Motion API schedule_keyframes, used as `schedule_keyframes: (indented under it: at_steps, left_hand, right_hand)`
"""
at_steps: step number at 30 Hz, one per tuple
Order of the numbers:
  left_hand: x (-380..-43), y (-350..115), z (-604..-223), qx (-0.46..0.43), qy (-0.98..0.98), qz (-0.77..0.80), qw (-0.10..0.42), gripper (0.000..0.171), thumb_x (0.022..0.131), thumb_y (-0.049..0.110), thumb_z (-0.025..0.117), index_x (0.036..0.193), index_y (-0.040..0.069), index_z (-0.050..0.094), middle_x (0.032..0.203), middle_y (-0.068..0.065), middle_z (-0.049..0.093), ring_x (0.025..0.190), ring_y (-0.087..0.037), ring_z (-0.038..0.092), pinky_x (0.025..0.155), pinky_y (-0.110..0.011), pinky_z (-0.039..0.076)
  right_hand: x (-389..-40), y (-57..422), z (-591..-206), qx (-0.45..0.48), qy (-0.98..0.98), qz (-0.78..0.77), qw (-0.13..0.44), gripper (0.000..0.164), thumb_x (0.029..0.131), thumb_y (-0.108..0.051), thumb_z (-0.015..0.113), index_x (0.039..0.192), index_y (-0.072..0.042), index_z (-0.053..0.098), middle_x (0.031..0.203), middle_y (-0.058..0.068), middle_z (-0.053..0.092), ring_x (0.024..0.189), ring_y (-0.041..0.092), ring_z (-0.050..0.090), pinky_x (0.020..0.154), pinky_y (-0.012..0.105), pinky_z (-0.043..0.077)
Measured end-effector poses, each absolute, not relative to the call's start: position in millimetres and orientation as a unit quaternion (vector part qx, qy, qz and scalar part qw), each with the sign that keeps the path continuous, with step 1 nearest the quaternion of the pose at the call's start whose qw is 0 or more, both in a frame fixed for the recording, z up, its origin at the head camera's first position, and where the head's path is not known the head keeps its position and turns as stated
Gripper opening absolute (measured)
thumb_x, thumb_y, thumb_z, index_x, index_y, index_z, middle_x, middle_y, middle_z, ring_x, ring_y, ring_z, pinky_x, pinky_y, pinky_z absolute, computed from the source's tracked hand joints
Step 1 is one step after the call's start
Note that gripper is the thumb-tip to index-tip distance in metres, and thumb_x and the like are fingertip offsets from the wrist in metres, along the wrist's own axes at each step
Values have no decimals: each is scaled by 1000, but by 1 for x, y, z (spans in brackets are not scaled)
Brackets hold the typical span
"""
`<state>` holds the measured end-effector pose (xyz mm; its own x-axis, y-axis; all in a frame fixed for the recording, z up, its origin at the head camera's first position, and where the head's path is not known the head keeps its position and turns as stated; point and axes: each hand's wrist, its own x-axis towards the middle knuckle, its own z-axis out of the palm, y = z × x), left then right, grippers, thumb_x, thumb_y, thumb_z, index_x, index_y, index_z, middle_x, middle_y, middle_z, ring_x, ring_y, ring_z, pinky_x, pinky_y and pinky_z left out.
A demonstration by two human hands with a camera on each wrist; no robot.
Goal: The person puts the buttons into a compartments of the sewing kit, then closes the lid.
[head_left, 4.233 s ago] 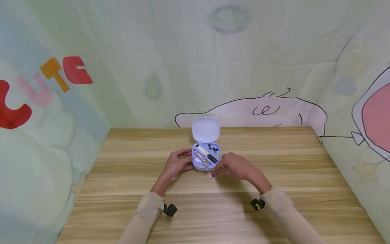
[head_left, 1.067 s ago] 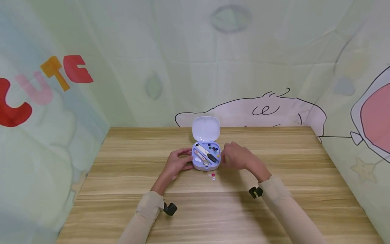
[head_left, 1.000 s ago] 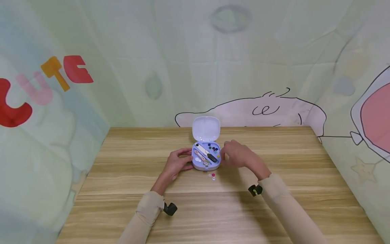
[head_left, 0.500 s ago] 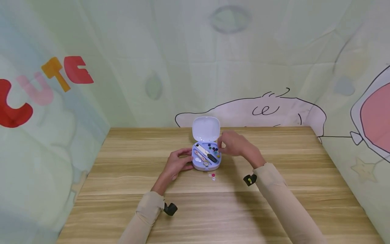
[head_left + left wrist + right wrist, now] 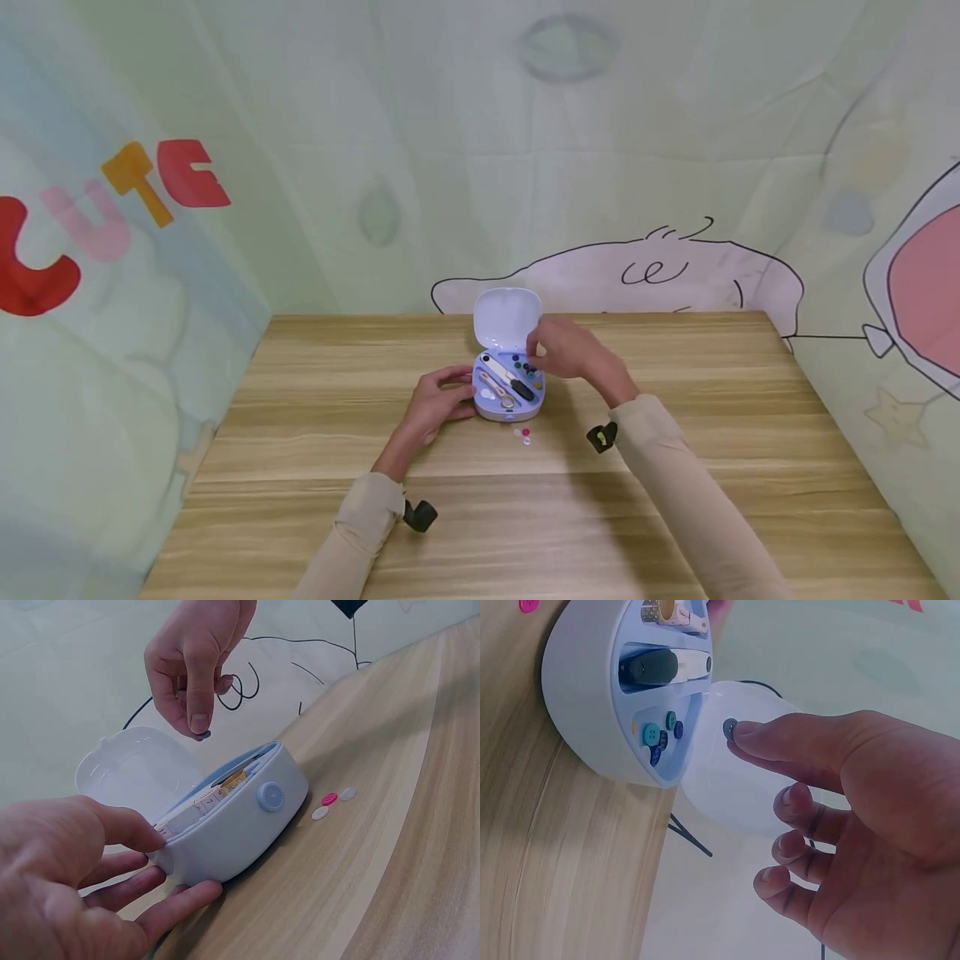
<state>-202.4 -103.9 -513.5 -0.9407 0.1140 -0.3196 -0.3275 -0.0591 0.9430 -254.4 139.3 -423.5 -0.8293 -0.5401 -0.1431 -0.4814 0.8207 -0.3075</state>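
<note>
A light-blue sewing box (image 5: 509,414) stands with its white lid (image 5: 507,319) raised at the back. At the box's left side, my left hand (image 5: 435,404) rests its fairly straight fingers against the wall and rim. Between thumb and index finger, my right hand (image 5: 570,346) pinches a dark button (image 5: 730,729) above the right compartment, its other fingers loosely bent. Several buttons, one a teal button (image 5: 651,734), lie in that compartment. A white tool with a black end (image 5: 651,667) occupies the middle slot. A tape measure (image 5: 199,811) is in the left compartment, beside a gold ring-shaped piece (image 5: 507,401).
On the wooden table (image 5: 337,350), a pink button (image 5: 329,799) and two pale buttons, one a white button (image 5: 320,813), lie in front of the box. A printed curtain (image 5: 337,167) hangs behind the table's back edge.
My right hand has come from the loose buttons in front, up the box's right side, to above its back right part. A dark button is gone from the table. My left hand stays put.
</note>
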Motion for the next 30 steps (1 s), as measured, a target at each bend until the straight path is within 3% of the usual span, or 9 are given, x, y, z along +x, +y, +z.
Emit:
schedule_keyframes:
  at_steps: [14,30]
  left_hand:
    - [-202,-103,-514,-77,669,724,146,42,96,-6,67,138,-1,62,127,-22,58,95,-26,71,83,-42,66]
    - [-202,-104,-514,-77,667,726,148,44,96,-7,66,139,-2,61,128,-23,58,96,-26,70,84,-42,66]
  right_hand:
    - [-262,132,-434,-261,948,-135,122,11,99,-18,73,97,-10,80,94,4,61,91,22,54,76,33,53]
    - [-255,139,-431,-250,951,-152,104,23,100,-23,72,116,-8,78,117,16,66,102,26,56,89,42,55]
